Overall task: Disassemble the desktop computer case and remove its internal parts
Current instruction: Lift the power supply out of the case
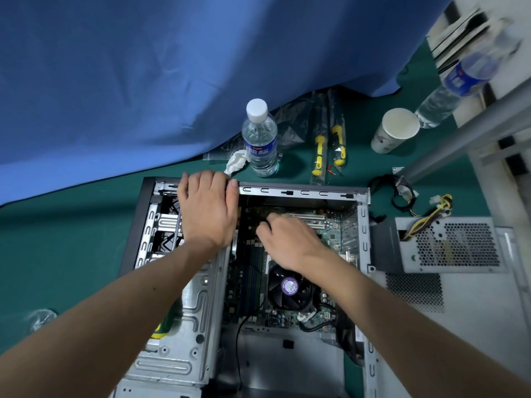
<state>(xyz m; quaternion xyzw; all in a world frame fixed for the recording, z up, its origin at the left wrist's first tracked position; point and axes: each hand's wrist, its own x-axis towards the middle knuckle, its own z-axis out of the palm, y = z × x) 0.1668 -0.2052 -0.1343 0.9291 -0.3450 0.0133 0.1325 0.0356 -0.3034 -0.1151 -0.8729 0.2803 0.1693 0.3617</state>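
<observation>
Water bottle behind case

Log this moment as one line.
left hand: grips case far rim | right hand: inside, over motherboard | power supply: out, beside case
</observation>
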